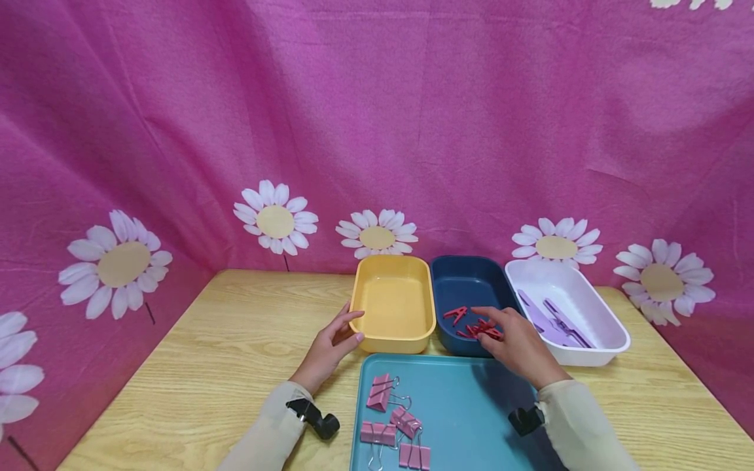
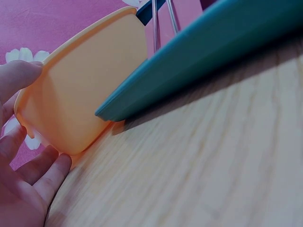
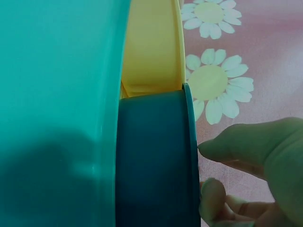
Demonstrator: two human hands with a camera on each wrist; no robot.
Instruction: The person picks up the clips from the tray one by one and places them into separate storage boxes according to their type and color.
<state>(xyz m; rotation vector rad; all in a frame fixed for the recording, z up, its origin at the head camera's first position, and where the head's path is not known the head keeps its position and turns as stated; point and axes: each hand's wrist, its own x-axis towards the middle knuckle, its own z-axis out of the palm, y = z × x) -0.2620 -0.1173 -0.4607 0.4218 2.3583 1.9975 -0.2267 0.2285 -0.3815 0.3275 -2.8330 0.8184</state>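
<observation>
My left hand [image 1: 330,347] rests against the front left corner of a yellow bin [image 1: 393,345], thumb at the front and fingers along the side. In the left wrist view its fingers are spread, touching the bin's wall and rim. My right hand [image 1: 521,340] hangs over the front of a navy blue bin [image 1: 471,284], thumb and index finger apart. Below and between those fingertips several small red clothespins [image 1: 471,330] lie on the bin's floor. The right wrist view shows nothing between thumb and fingers, which stand just past the navy rim [image 3: 191,123].
A teal tray [image 1: 465,405] lies in front of the bins, with several pink binder clips [image 1: 379,433] at its left. To the right, a white bin [image 1: 609,333] holds flat purple pieces [image 1: 554,320]. The wooden table [image 1: 235,327] meets a magenta flowered cloth [image 1: 377,131] behind.
</observation>
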